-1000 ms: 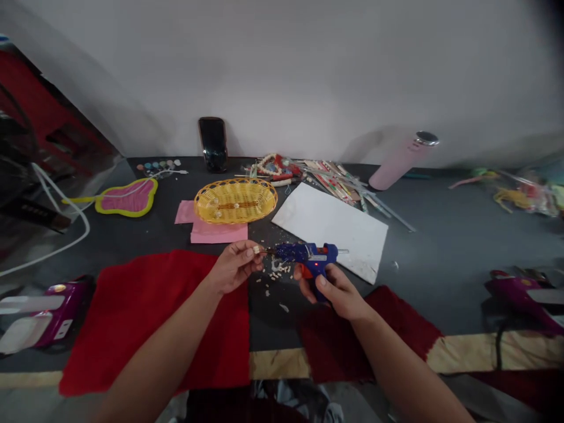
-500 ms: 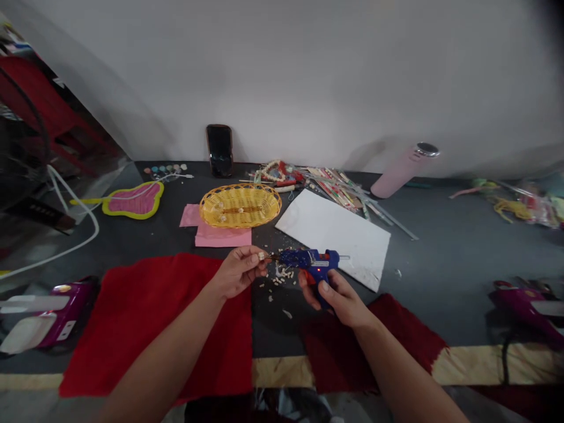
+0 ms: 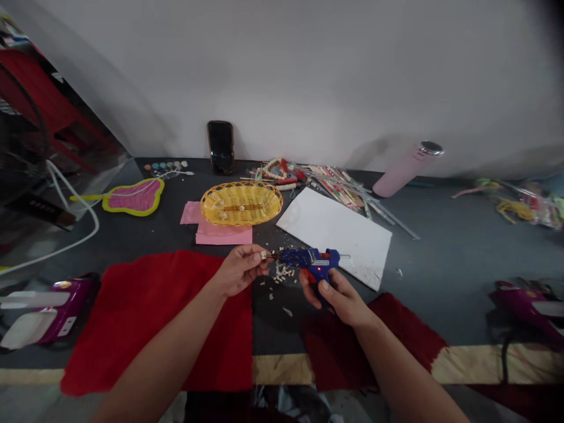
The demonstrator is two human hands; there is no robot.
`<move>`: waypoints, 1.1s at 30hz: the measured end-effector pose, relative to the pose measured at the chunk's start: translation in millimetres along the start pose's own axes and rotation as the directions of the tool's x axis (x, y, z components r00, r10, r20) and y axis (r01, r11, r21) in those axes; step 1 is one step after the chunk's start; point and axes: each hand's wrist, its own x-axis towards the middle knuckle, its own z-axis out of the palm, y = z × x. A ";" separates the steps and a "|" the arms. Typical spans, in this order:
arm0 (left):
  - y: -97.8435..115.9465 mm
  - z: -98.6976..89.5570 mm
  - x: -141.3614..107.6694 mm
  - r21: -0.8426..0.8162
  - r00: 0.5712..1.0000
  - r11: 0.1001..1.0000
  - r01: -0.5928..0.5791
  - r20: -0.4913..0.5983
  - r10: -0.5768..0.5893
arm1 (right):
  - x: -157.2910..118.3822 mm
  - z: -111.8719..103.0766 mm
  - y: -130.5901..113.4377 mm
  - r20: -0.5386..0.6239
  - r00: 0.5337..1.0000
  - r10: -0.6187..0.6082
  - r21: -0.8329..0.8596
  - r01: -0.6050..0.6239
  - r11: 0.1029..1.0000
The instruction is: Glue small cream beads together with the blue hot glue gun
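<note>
My right hand (image 3: pixel 332 295) is wrapped round the handle of a blue glue gun (image 3: pixel 308 258), its small red light lit. The nozzle points left at a small cream-coloured piece (image 3: pixel 264 255), pinched between the thumb and fingers of my left hand (image 3: pixel 244 267). Nozzle and piece are very close; I cannot tell whether they touch. Below the gun lie several small pale bits (image 3: pixel 282 273), scattered on the dark table. Just beyond my left hand, a yellow woven basket (image 3: pixel 241 203) with a few tiny pieces inside rests partly on pink sheets (image 3: pixel 224 235).
Red cloth (image 3: pixel 158 317) lies under my left forearm, dark red cloth (image 3: pixel 335 352) under the right. Behind the gun is a white board (image 3: pixel 339 235). Along the wall are a phone (image 3: pixel 221 147), bundled sticks (image 3: pixel 337 187) and a leaning pink bottle (image 3: pixel 403 170). A purple device (image 3: pixel 66 311) sits at left.
Hardly anything differs. The view has shifted slightly, while my hands keep the glue gun and the small piece nose to nose.
</note>
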 end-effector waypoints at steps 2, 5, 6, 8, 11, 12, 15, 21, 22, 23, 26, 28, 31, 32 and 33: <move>0.3 0.3 -0.2 -0.003 1.000 1.000 0.001 -0.007 -0.001 | 0.1 -0.1 -0.2 0.003 1.000 0.004 -0.005 -0.004 1.000; 0.8 0.8 -0.3 -0.005 1.000 1.000 0.006 -0.014 -0.006 | 0.4 -0.1 -0.5 -0.004 1.000 0.006 -0.016 -0.006 1.000; 0.9 1.0 -0.3 -0.005 1.000 1.000 0.008 -0.013 -0.008 | 0.5 -0.1 -0.5 -0.005 1.000 0.004 -0.015 -0.005 1.000; 1.0 1.2 -0.3 -0.003 1.000 1.000 0.008 -0.014 -0.008 | 0.6 0.0 -0.3 -0.010 1.000 -0.006 -0.005 0.006 1.000; 0.6 1.1 -0.2 -0.003 1.000 1.000 0.004 -0.010 -0.004 | 0.5 0.1 0.2 -0.011 1.000 -0.012 0.010 0.012 1.000; 0.4 0.9 -0.1 -0.003 1.000 1.000 0.003 -0.007 -0.003 | 0.5 0.1 0.3 -0.014 1.000 -0.011 0.011 0.011 1.000; -0.3 -0.2 0.1 0.000 1.000 1.000 -0.007 0.010 0.007 | 0.2 0.2 0.6 -0.024 1.000 -0.006 0.018 0.006 1.000; -1.4 -1.7 0.4 -0.005 1.000 1.000 -0.011 0.013 0.011 | 0.6 0.8 0.8 -0.025 1.000 -0.013 0.019 0.014 1.000; -1.5 -1.7 0.4 -0.006 1.000 1.000 -0.009 0.011 0.009 | 0.7 0.8 0.8 -0.024 1.000 -0.010 0.018 0.010 1.000; -1.5 -1.7 0.4 -0.006 1.000 1.000 -0.007 0.011 0.007 | 0.7 0.7 0.9 -0.022 1.000 -0.005 0.016 0.006 1.000; -1.1 -1.0 0.3 -0.001 1.000 1.000 0.000 0.010 0.000 | 0.5 0.6 1.1 -0.022 1.000 0.009 0.007 -0.009 1.000; -0.5 0.1 0.2 -0.002 1.000 1.000 -0.004 0.004 0.004 | 0.5 0.7 1.1 -0.027 1.000 0.014 0.008 -0.013 1.000; 0.2 1.7 0.1 -0.011 1.000 1.000 -0.017 -0.007 0.017 | 0.9 1.2 0.1 -0.029 1.000 0.004 0.009 -0.004 1.000; 0.2 2.0 0.1 -0.015 1.000 1.000 -0.020 -0.007 0.020 | 1.1 1.5 -0.5 -0.026 1.000 0.001 0.007 -0.001 1.000; 0.2 2.1 0.2 -0.018 1.000 1.000 -0.021 -0.005 0.021 | 1.3 1.6 -1.1 -0.023 1.000 -0.001 0.006 0.001 1.000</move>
